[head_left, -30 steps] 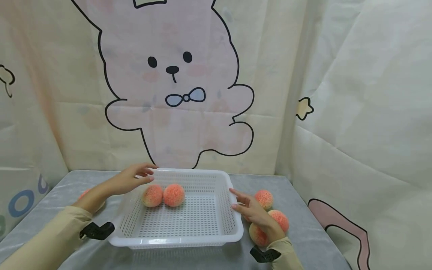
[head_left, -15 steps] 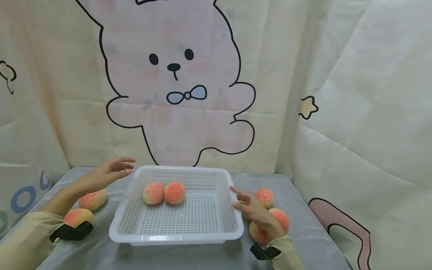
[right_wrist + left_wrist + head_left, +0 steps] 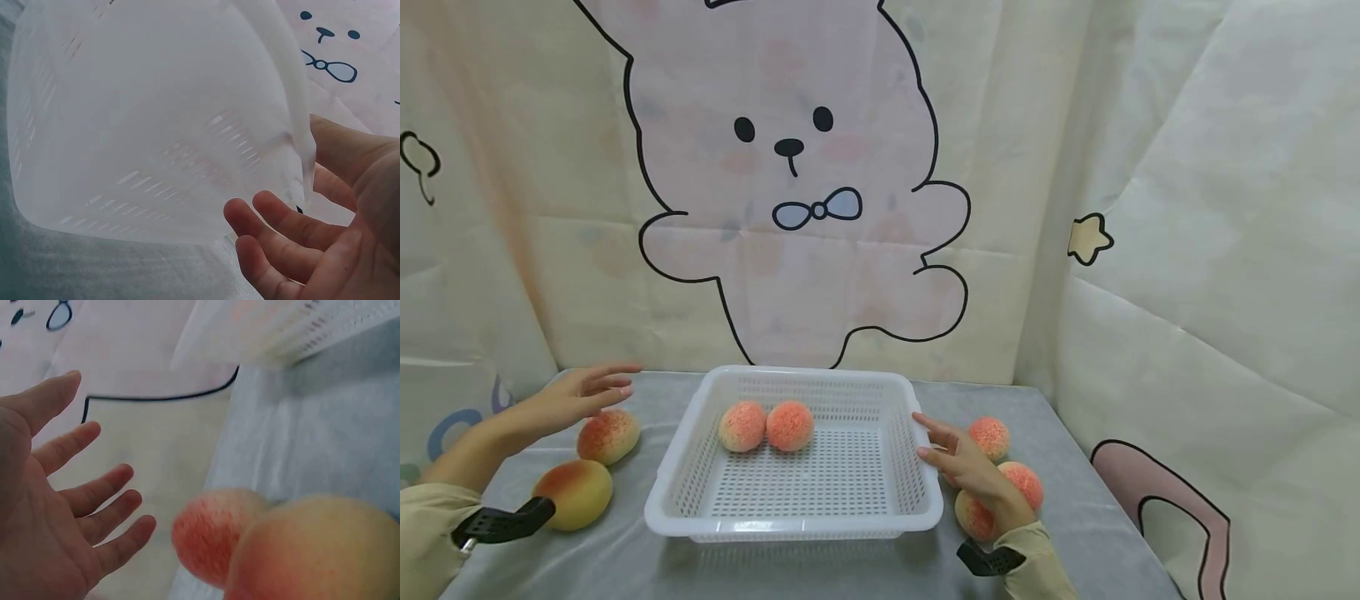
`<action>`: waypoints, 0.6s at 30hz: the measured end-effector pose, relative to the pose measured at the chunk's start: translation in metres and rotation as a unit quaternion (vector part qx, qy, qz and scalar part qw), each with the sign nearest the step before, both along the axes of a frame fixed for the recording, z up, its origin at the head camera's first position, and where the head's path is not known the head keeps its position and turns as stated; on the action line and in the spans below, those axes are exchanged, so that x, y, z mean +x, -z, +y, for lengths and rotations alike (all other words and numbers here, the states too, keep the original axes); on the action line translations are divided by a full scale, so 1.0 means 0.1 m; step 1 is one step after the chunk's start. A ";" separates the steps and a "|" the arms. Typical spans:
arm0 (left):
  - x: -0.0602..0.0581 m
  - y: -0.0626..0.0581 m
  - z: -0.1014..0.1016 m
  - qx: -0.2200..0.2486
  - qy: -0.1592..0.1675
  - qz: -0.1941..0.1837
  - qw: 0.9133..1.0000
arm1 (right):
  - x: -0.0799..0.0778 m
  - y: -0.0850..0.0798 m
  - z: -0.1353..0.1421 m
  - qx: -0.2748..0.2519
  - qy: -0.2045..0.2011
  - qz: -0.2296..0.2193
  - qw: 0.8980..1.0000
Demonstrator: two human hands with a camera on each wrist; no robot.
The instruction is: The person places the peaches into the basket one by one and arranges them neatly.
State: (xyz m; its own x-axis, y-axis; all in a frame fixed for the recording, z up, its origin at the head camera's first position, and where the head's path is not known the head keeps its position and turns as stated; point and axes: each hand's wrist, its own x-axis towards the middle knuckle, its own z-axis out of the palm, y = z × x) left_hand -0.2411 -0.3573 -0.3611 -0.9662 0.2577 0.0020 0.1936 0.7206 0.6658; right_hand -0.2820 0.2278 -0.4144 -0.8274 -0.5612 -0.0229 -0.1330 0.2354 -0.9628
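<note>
A white plastic basket [image 3: 793,527] stands mid-table with two pink, speckled peaches [image 3: 743,427] side by side inside it. My right hand [image 3: 970,471] holds its right rim; in the right wrist view the thumb passes behind the rim [image 3: 299,94], with fingers loosely bent outside the wall. At the left my left hand [image 3: 571,400] hovers with spread fingers, holding nothing, beside and above a red speckled peach [image 3: 608,437]. Nearer the front lies a larger yellow-red peach [image 3: 574,494]. Both of these peaches show below the left fingers in the left wrist view.
Several more peaches [image 3: 988,438] lie right of the basket, partly hidden by my right hand. Grey cloth [image 3: 820,575] covers the table. A printed curtain [image 3: 865,283] hangs behind, with others at both sides.
My left hand has moved left, away from over the basket's left rim, uncovering the two peaches on that side. My right hand stays at the right rim.
</note>
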 end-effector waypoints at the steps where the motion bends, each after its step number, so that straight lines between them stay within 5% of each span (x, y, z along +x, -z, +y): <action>1: 0.00 0.03 -0.06 0.005 0.000 -0.017 1.000 | 0.00 0.00 0.00 -0.001 0.000 -0.001 1.000; 8: 0.05 0.26 -0.40 0.059 -0.002 -0.078 0.995 | -0.04 0.03 0.01 -0.003 -0.004 0.002 1.000; 18: 0.41 0.75 -0.93 0.064 -0.021 -0.139 0.988 | 0.00 0.03 -0.04 -0.022 -0.013 -0.001 1.000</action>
State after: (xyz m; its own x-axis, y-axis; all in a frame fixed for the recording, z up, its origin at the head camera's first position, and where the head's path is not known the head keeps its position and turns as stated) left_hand -0.2004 -0.4499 -0.4357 -0.9440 0.2319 -0.2347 -0.0375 0.6312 0.7747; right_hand -0.2818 0.2238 -0.4179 -0.8125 -0.5829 0.0003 -0.1366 0.1899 -0.9723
